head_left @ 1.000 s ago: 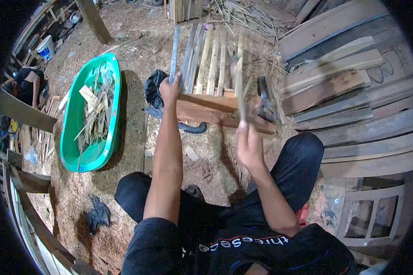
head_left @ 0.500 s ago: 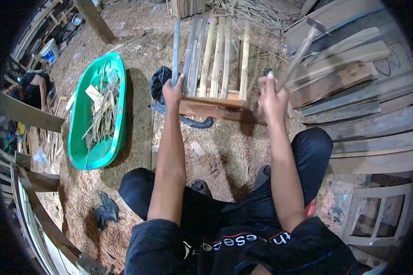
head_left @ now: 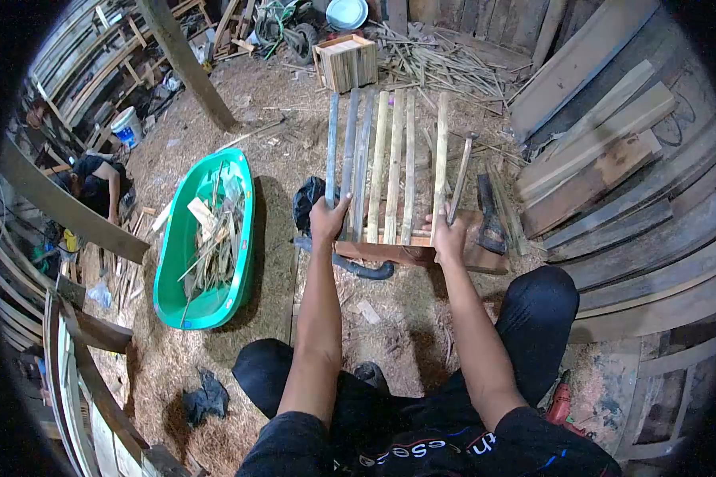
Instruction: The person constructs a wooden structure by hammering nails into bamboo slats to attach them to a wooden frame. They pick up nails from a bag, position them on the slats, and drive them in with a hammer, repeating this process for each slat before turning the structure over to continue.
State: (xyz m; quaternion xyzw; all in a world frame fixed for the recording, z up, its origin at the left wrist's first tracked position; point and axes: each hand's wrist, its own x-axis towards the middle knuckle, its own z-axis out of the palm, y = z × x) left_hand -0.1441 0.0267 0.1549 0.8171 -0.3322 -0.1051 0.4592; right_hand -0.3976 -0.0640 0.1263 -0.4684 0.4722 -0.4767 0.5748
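Observation:
A slatted wooden frame (head_left: 394, 171), made of several grey and pale strips joined along its near edge, lies in front of me on a brown wooden block (head_left: 485, 258). My left hand (head_left: 327, 218) is closed around its near left corner, at the bluish-grey outer strip. At the near right corner is my right hand (head_left: 449, 237), closed around the handle of a hammer (head_left: 461, 176) and also touching the frame's pale outer strip. The hammer points away from me, beside that strip. My fingers partly hide the frame's corners.
Left stands a green tub (head_left: 164, 274) of wood scraps, with another person (head_left: 99, 179) crouching beyond it. A slatted crate (head_left: 347, 63) is at the back. Boards (head_left: 605, 171) lie along the right. A black pipe (head_left: 362, 269) and a red tool (head_left: 561, 404) lie near my legs.
My right hand, which held the hammer raised off to the right, has come down to the frame's right corner. My left hand stays on the left corner. The view has tilted up.

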